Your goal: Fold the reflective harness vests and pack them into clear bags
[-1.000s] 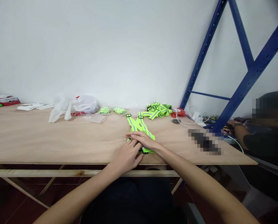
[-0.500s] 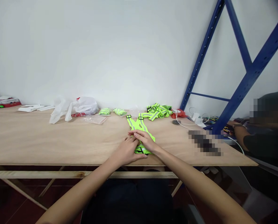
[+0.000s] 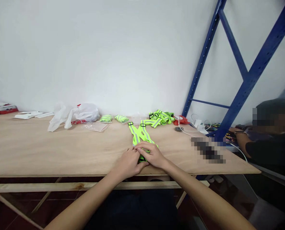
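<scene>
A fluorescent yellow-green reflective vest made of grey-striped straps lies on the wooden table, its crossed straps and black buckles pointing away from me. My left hand is closed around the left side of its gathered near end, thumb along the table's front edge. From the other side, my right hand wraps over the same bundle, its fingers meeting and partly overlapping the left fingertips. Between the palms a bit of green fabric and a dark part show; the rest of the bundle is hidden.
Behind lie more tangled reflective straps, two small packed bundles, a flat clear bag and a white plastic bag. A cable runs at right, near a blue rack post. Another person sits beyond it.
Both hands have drawn slightly nearer the table's front edge and closed in around the vest's near end. More of the crossed straps shows. The view has tilted slightly.
</scene>
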A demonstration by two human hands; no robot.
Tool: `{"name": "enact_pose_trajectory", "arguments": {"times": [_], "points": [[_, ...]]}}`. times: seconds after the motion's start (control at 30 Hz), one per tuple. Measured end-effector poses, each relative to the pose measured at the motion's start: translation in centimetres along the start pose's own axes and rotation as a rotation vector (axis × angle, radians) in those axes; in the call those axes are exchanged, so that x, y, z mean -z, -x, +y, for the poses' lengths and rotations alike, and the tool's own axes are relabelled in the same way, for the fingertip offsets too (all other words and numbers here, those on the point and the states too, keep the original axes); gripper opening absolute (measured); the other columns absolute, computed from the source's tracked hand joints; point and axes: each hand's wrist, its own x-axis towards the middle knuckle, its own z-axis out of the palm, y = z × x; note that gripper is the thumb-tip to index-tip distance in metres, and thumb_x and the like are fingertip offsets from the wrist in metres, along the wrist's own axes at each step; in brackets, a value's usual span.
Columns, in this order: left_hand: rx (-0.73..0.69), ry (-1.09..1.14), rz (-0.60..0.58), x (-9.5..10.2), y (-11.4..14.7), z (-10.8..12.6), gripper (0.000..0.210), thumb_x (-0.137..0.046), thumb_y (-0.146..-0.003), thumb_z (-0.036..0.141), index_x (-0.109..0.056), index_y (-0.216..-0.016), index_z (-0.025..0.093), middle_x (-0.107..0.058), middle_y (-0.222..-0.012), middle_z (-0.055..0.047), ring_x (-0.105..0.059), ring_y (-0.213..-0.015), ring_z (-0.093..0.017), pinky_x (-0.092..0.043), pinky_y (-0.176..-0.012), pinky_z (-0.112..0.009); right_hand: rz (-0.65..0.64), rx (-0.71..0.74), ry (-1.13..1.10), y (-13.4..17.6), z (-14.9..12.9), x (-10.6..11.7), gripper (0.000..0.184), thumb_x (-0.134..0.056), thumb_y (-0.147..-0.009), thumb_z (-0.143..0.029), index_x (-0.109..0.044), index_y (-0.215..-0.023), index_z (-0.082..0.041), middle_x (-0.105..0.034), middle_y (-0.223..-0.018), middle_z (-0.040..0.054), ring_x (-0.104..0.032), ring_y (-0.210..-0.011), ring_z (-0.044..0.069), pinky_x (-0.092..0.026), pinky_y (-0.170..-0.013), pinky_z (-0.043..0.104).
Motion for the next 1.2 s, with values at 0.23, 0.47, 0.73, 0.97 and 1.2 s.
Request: {"name": "enact_pose_trajectory", "arguments": {"times": [0.23,0.47,0.73,0.97,1.2], "points": [[0.011,-0.042,-0.013,0.1,0.4,0.3,0.024,-0.055,-0.096,0.042,-0.058,-0.096,0.018,-0.068,-0.102,-0.010,-0.061,-0.099,-0.027,-0.047,-0.083,-0.038,-0.059,-0.083,0.193,4.2,0.5,3.3,0.034,-0.066,-0.090,-0.036,-0.070,-0.121,-0.026,-0.072,-0.120,0.0091,-0.065,-0.113,0.027,-0.050,-0.101,0.045],[0.038,-0.008,-0.006,0.2,0.5,0.3,0.016,-0.060,-0.095,0.035,-0.059,-0.093,0.019,-0.068,-0.098,-0.006,-0.061,-0.095,-0.024,-0.045,-0.079,-0.032,-0.047,-0.155,0.138,5.1,1.5,3.4,0.033,-0.072,-0.085,-0.035,-0.072,-0.115,-0.024,-0.073,-0.118,0.0084,-0.066,-0.113,0.027,-0.049,-0.102,0.043],[0.049,0.017,-0.030,0.5,0.1,-0.1,0.007,-0.060,-0.092,0.026,-0.061,-0.092,0.019,-0.069,-0.100,-0.005,-0.063,-0.096,-0.024,-0.045,-0.081,-0.031,-0.037,-0.212,0.167,4.5,0.8,3.0,0.017,-0.069,-0.082,-0.029,-0.070,-0.098,-0.021,-0.074,-0.108,0.0082,-0.068,-0.100,0.027,-0.052,-0.089,0.039],[0.131,0.224,-0.015,0.4,-0.1,-0.4,0.011,-0.068,-0.086,0.028,-0.062,-0.090,0.019,-0.069,-0.095,-0.005,-0.064,-0.090,-0.022,-0.044,-0.076,-0.028,-0.081,-0.308,0.195,4.3,0.5,2.7,0.018,-0.071,-0.082,-0.030,-0.062,-0.094,-0.020,-0.071,-0.105,0.0066,-0.064,-0.100,0.026,-0.049,-0.087,0.036],[0.161,0.270,-0.026,0.4,-0.4,-0.5,0.014,-0.070,-0.083,0.028,-0.061,-0.082,0.018,-0.069,-0.092,-0.004,-0.063,-0.087,-0.022,-0.040,-0.072,-0.027,-0.090,-0.327,0.206,4.1,0.3,2.4,0.023,-0.068,-0.079,-0.018,-0.062,-0.101,-0.022,-0.070,-0.106,0.0024,-0.063,-0.102,0.024,-0.046,-0.089,0.034]]}}
